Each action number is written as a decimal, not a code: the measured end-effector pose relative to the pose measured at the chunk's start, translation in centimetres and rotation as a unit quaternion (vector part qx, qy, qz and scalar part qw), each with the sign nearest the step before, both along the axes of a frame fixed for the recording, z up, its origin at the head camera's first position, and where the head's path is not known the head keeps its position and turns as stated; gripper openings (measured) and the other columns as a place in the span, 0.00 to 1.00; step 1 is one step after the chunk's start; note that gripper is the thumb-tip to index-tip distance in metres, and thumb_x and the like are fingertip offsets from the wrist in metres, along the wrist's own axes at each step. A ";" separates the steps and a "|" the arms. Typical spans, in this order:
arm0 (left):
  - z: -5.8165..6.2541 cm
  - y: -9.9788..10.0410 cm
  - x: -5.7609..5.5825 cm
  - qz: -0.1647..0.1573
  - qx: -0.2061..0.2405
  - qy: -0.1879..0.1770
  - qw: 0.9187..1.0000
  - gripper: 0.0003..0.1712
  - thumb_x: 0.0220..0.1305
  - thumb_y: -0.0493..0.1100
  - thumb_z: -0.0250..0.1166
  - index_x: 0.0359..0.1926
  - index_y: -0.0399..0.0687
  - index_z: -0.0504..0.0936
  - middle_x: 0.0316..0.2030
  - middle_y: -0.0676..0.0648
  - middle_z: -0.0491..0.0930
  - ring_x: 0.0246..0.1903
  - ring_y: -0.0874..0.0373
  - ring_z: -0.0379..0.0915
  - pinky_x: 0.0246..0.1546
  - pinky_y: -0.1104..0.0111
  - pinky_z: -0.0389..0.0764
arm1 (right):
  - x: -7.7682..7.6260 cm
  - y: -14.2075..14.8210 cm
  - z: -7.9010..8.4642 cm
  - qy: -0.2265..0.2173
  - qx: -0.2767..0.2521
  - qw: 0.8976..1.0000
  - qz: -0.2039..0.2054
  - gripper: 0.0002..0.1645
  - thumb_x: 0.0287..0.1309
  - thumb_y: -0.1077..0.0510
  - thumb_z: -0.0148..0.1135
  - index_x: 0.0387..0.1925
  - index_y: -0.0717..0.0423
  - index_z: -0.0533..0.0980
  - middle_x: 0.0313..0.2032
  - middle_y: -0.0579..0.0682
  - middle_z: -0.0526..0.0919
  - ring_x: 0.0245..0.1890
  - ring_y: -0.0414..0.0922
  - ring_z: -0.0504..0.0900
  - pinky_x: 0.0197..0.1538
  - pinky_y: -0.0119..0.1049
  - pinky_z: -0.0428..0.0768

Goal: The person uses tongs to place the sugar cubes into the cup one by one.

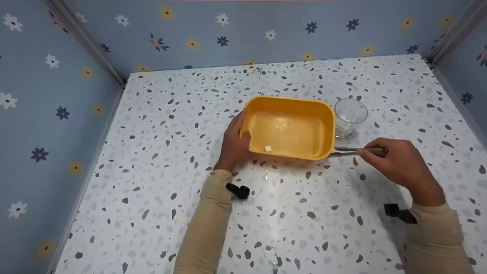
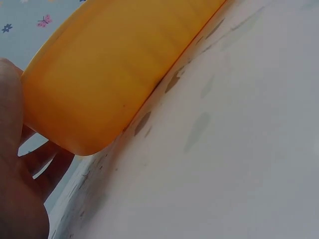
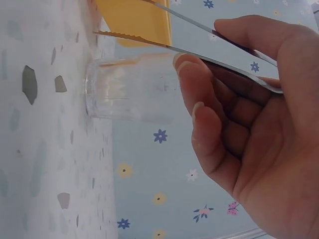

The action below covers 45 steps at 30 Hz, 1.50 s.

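A yellow rectangular tub (image 1: 289, 142) stands on the speckled table, with one small white cube (image 1: 268, 148) inside at its near left edge. My left hand (image 1: 235, 142) grips the tub's left end, thumb over the rim and fingers along the outer wall. My right hand (image 1: 399, 163) pinches metal tongs (image 3: 199, 57) between thumb and fingers. Their arms stand apart in the right wrist view, serrated tips pointing at the tub's near right corner. Behind the tongs, a clear glass (image 1: 350, 114) sits close to the tub's right side, with whitish pieces low inside.
The white table (image 1: 171, 125) has a pattern of grey chips. Blue flowered panels (image 1: 247, 30) rise along its back and both sides. A black wrist mount (image 1: 238, 191) sticks out from the left sleeve, and another (image 1: 399, 213) from the right.
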<state>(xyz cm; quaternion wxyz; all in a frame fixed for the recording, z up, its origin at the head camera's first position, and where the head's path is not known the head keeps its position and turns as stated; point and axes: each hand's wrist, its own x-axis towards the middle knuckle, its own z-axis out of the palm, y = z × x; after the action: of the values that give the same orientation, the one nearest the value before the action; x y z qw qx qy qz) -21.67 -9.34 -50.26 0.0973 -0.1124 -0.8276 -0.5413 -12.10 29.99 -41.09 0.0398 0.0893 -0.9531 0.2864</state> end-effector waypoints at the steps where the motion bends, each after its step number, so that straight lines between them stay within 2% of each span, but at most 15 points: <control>1: 0.0 0.0 0.1 0.001 0.001 -0.004 1.000 0.37 0.68 0.33 0.53 0.77 0.51 0.60 0.73 0.54 0.62 0.69 0.67 0.58 0.68 0.73 0.60 | 0.1 0.1 0.1 0.005 -0.002 1.000 0.001 0.17 0.61 0.45 0.70 0.34 0.57 0.85 0.29 0.48 0.87 0.25 0.40 0.81 0.27 0.28 0.74; 8: 0.0 0.0 0.1 0.004 0.004 -0.017 1.000 0.37 0.69 0.33 0.51 0.77 0.53 0.60 0.73 0.58 0.61 0.69 0.70 0.57 0.67 0.74 0.59 | 0.5 0.2 0.6 0.040 -0.043 0.998 -0.026 0.15 0.57 0.48 0.74 0.33 0.57 0.86 0.25 0.48 0.85 0.20 0.39 0.75 0.23 0.24 0.70; 13: -0.2 -0.1 0.0 0.002 0.011 -0.018 1.000 0.37 0.68 0.33 0.48 0.77 0.53 0.60 0.73 0.59 0.61 0.67 0.70 0.59 0.67 0.74 0.60 | 0.3 0.1 0.6 0.110 -0.082 0.990 -0.029 0.09 0.54 0.56 0.76 0.31 0.58 0.86 0.21 0.46 0.82 0.17 0.36 0.71 0.21 0.23 0.66; 20: 0.0 0.0 0.1 0.006 0.010 -0.031 0.999 0.37 0.68 0.34 0.48 0.78 0.54 0.59 0.74 0.61 0.59 0.69 0.71 0.55 0.68 0.74 0.57 | 0.3 -1.0 1.2 0.225 -0.124 0.966 -0.036 0.05 0.50 0.69 0.74 0.24 0.66 0.83 0.16 0.46 0.77 0.15 0.29 0.67 0.23 0.20 0.63; 24: 0.2 0.1 0.1 0.007 0.012 -0.038 0.999 0.37 0.69 0.34 0.47 0.78 0.55 0.58 0.74 0.61 0.59 0.70 0.72 0.53 0.68 0.75 0.56 | 0.3 -1.7 1.8 0.279 -0.122 0.952 -0.044 0.06 0.49 0.70 0.72 0.22 0.69 0.82 0.18 0.42 0.77 0.17 0.26 0.66 0.27 0.18 0.63; 27: 0.3 0.2 0.2 0.007 0.012 -0.039 0.999 0.37 0.68 0.34 0.48 0.78 0.54 0.58 0.74 0.60 0.59 0.70 0.71 0.53 0.68 0.75 0.55 | 0.0 -1.8 1.6 0.305 -0.121 0.944 -0.042 0.06 0.48 0.70 0.72 0.22 0.70 0.82 0.18 0.45 0.78 0.19 0.26 0.66 0.28 0.18 0.64; 31: 0.4 0.3 0.2 0.006 0.007 -0.037 0.999 0.37 0.68 0.34 0.47 0.78 0.53 0.59 0.74 0.58 0.59 0.70 0.71 0.52 0.69 0.76 0.54 | -0.6 -1.8 1.0 0.320 -0.119 0.940 -0.024 0.07 0.48 0.69 0.72 0.23 0.71 0.82 0.17 0.54 0.78 0.19 0.26 0.67 0.29 0.17 0.65; 33: 0.4 0.4 0.2 0.005 0.008 -0.035 0.999 0.37 0.68 0.33 0.47 0.78 0.52 0.59 0.74 0.58 0.59 0.70 0.71 0.52 0.69 0.76 0.54 | -0.8 -2.0 0.8 0.321 -0.119 0.940 -0.017 0.07 0.49 0.69 0.72 0.23 0.71 0.82 0.17 0.56 0.79 0.20 0.27 0.67 0.29 0.17 0.65; 39: 0.3 0.3 0.3 0.007 0.008 -0.028 1.000 0.38 0.67 0.31 0.48 0.78 0.52 0.59 0.74 0.57 0.59 0.71 0.70 0.53 0.69 0.75 0.55 | -1.5 -3.1 0.9 0.310 -0.125 0.942 -0.020 0.07 0.50 0.68 0.72 0.23 0.69 0.82 0.19 0.55 0.81 0.21 0.27 0.68 0.29 0.17 0.66; 45: 0.3 0.4 0.3 0.011 0.003 -0.021 1.000 0.37 0.67 0.31 0.48 0.77 0.50 0.60 0.74 0.54 0.60 0.71 0.68 0.54 0.69 0.74 0.55 | -2.3 -4.6 0.8 0.309 -0.130 0.942 0.002 0.08 0.50 0.66 0.74 0.24 0.67 0.83 0.18 0.53 0.80 0.19 0.30 0.67 0.27 0.18 0.66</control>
<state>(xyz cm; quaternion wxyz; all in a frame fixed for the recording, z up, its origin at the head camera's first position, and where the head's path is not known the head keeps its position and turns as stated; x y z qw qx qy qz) -21.41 -8.92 -49.99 0.0859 -0.0914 -0.8292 -0.5446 -14.37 25.41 -40.28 0.3427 0.1694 -0.8484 0.3662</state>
